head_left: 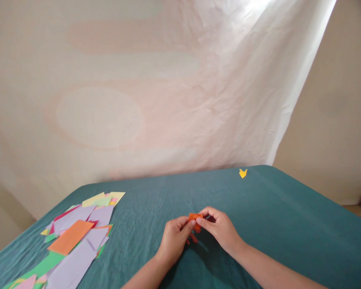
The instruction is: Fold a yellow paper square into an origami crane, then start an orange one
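Observation:
A small folded piece of orange paper (195, 217) is held between both hands, just above the middle front of the table. My left hand (175, 237) pinches its left side between thumb and fingers. On the other side, my right hand (221, 228) grips the right edge, thumb in front and index finger behind. Fingers cover much of the paper, so its full folded shape is hidden.
A green cloth covers the table (289, 224). Loose coloured paper sheets (75, 265) lie piled at the left. Near the back right edge sits a small yellow folded paper figure (243, 173). A pale sheet (168, 100) hangs behind.

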`<state>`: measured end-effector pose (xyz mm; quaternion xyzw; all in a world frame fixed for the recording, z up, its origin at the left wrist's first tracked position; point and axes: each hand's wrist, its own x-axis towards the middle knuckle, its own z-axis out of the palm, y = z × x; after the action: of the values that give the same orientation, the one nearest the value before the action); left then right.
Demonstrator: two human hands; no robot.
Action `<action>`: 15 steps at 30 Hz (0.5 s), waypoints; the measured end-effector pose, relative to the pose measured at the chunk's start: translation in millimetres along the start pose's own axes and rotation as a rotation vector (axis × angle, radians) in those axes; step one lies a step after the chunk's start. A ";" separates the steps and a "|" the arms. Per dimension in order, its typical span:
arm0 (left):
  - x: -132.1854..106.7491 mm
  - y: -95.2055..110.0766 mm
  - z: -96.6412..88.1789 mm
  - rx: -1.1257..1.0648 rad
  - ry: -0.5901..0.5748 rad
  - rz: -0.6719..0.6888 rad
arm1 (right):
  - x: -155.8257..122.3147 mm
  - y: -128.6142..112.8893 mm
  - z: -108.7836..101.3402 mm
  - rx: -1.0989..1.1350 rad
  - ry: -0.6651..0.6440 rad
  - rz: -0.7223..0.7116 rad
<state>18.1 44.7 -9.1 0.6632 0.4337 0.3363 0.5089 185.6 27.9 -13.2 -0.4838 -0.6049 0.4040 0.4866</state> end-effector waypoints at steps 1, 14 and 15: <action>0.3 0.4 0.0 -0.002 -0.003 -0.002 | -0.1 -0.5 0.0 0.006 0.002 0.001; 4.2 -6.7 -5.8 -0.065 -0.013 -0.019 | 2.9 -0.4 -10.1 -0.039 0.029 -0.126; 4.5 -7.2 -6.1 -0.060 -0.010 -0.017 | 2.6 -1.6 -10.3 -0.055 0.021 -0.136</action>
<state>12.8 51.9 -14.4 0.6455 0.4263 0.3416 0.5337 195.2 30.3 -9.1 -0.4592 -0.6420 0.3482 0.5058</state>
